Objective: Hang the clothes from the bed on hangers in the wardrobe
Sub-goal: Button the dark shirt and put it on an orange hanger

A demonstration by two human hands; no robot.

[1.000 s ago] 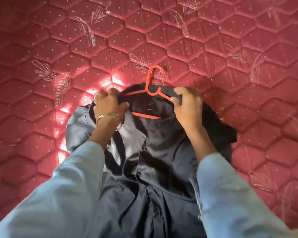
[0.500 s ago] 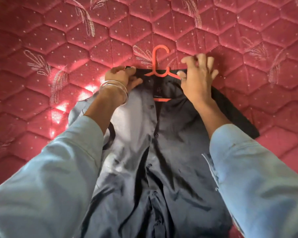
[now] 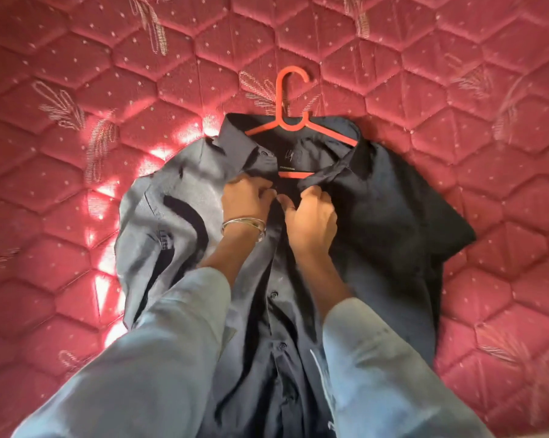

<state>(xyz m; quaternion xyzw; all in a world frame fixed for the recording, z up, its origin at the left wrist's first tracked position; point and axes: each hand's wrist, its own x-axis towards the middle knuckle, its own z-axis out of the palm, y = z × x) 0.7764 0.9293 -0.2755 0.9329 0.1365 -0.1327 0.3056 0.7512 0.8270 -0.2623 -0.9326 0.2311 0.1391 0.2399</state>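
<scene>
A dark shirt (image 3: 377,216) lies flat on a red quilted bed (image 3: 77,74), with an orange hanger (image 3: 290,121) tucked inside its collar and the hook pointing away from the person. Just below the collar, the left hand (image 3: 246,200) and right hand (image 3: 311,213) each pinch a front edge of the shirt, fingers curled, nearly touching. Light blue sleeves (image 3: 159,358) cover both forearms, and bangles (image 3: 243,224) circle the left wrist.

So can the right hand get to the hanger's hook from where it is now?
Probably yes. The hook lies bare on the bed above the collar, nothing over it. The right hand is pinching the shirt front just below and would need to let go first.
</scene>
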